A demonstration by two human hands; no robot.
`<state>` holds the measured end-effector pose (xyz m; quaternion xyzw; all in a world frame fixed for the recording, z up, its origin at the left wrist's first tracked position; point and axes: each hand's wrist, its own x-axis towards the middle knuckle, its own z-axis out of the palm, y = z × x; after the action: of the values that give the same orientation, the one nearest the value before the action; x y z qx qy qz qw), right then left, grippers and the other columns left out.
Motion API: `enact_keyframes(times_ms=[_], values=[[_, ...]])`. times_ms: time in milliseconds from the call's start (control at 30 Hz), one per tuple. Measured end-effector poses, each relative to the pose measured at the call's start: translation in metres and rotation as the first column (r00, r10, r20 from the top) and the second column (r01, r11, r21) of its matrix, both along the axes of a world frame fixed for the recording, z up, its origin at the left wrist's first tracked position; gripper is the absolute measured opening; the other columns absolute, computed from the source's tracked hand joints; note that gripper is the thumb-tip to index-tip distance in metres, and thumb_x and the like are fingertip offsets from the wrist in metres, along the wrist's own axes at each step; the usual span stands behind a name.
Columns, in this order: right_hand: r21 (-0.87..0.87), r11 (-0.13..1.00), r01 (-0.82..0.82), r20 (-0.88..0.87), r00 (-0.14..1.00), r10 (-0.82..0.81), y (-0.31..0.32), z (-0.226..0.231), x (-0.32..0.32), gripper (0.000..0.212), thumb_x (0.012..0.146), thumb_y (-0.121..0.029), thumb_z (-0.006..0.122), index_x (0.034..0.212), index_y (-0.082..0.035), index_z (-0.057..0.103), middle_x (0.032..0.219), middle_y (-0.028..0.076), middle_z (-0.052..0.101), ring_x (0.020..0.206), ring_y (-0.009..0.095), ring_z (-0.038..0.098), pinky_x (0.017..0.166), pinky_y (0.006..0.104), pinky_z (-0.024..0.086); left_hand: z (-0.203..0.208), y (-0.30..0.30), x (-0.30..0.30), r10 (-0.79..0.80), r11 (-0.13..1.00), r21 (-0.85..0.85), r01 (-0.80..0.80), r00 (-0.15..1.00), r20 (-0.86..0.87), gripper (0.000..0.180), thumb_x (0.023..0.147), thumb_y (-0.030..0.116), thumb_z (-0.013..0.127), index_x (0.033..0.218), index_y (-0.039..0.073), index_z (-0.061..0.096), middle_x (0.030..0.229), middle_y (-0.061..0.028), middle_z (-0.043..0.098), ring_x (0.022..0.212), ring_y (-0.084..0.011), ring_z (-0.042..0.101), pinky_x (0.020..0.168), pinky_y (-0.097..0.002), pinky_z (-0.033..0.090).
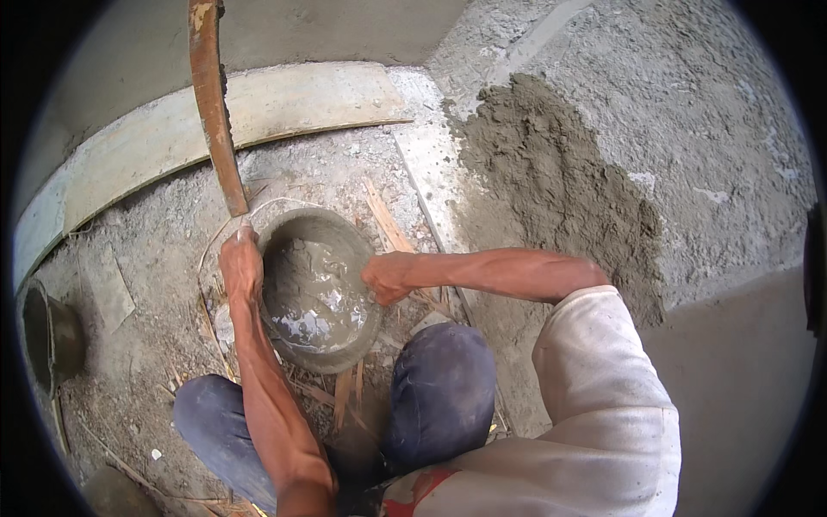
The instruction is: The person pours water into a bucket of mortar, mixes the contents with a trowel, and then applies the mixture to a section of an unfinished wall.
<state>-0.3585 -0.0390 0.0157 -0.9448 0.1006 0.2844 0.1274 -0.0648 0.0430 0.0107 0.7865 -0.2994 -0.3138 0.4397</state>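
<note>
A round bucket (355,338) sits on the rubble-strewn ground between my bent knees. Wet grey mortar (314,289) fills much of it, with a shiny, watery patch toward the near side. My left hand (241,265) is closed at the bucket's left rim, thumb on top. Across from it, my right hand (389,277) is curled tight at the right rim, its fingertips hidden. Both hands appear to grip the rim.
A wooden plank (215,103) rises just beyond my left hand. Behind it a long pale board (301,96) lies along the wall. Damp mortar (551,164) is heaped on the right. Another bucket (62,332) lies at far left, and wood scraps (388,220) litter the ground.
</note>
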Motion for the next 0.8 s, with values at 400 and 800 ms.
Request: enact_keyframes(times_ms=[400,800], values=[[0.451,0.762,0.464,0.028,0.846,-0.532,0.059,-0.013,0.014,0.039,0.094,-0.02,0.062,0.081,0.016,0.066,0.073,0.029,0.068,0.063,0.038,0.069,0.062,0.049,0.054,0.008,-0.003,0.005,0.024,1.0,-0.008,-0.025,0.996,-0.089,0.055,0.1,0.046,0.053,0.1,-0.005,0.073,0.089,-0.0226,0.07,0.085,-0.0347,0.065,0.081,-0.0449,0.047],[0.566,0.169,0.807,-0.451,0.475,-0.756,0.09,0.013,0.011,0.039,0.103,-0.031,0.065,0.104,0.009,0.068,0.07,0.009,0.063,0.052,0.014,0.058,0.043,0.0336,0.046,0.004,0.002,0.016,-0.022,1.0,-0.01,0.022,0.999,-0.027,0.052,0.099,0.044,0.052,0.101,-0.002,0.076,0.097,-0.0281,0.072,0.092,-0.0412,0.068,0.087,-0.0465,0.049]])
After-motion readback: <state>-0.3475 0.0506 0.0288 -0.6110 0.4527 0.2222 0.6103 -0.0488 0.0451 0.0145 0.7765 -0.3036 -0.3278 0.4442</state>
